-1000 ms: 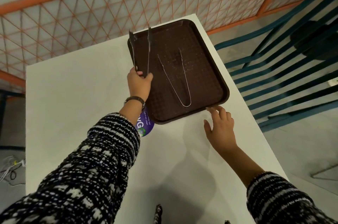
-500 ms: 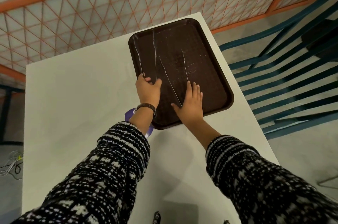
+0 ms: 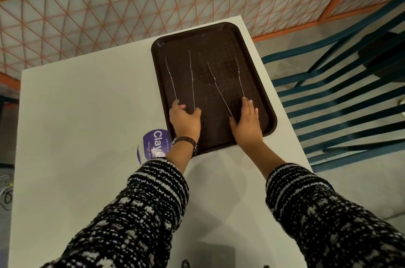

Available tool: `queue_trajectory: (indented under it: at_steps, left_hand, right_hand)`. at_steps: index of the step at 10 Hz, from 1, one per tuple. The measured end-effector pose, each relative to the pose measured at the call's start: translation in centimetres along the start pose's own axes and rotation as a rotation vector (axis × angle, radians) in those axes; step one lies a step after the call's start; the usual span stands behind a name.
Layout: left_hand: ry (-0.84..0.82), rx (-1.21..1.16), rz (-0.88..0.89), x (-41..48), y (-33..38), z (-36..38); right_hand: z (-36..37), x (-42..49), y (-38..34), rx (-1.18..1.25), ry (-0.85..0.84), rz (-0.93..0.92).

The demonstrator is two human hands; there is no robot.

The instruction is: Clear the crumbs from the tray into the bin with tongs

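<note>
Tray [image 3: 271, 121] position: flat on the far right corner of the white table [image 3: 87, 118], dark brown with a raised rim. Two pairs of thin metal tongs lie on the tray, arms spread and tips pointing away from the person.

Left tongs [image 3: 192, 83]: the left hand [image 3: 185, 120] grips the joined near end, with fingers curled on the outer arm and the thumb against the inner arm.

Right tongs [image 3: 219, 90]: the right hand [image 3: 246, 123] lies flat over the joined near end, fingers straight and together, thumb beside the left arm.

Crumbs [image 3: 208, 98] show as pale specks on the tray floor between the two pairs, just ahead of both hands.

A round purple label [image 3: 153, 145] sits on the table beside the left wrist, at the tray's near left corner.
</note>
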State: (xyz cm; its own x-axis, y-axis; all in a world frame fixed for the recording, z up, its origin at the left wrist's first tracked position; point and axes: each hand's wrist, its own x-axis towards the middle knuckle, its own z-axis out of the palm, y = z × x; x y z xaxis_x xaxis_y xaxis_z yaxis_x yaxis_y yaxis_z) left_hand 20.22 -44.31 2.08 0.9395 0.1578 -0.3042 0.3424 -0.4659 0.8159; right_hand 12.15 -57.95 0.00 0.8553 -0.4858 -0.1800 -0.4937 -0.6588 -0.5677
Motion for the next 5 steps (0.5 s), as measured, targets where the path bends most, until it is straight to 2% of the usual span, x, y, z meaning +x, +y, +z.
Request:
queue_trajectory:
  at_steps: [2,5]
  left_hand:
    - [0.06,0.193,-0.052,-2.8,-0.9,1.9]
    - [0.112,0.354,-0.085,-3.7,-0.9,2.9]
  right_hand:
    - [-0.5,0.0,0.2,0.01,-0.005,0.008]
    - [-1.1,-0.1,0.0,0.066,-0.037,0.042]
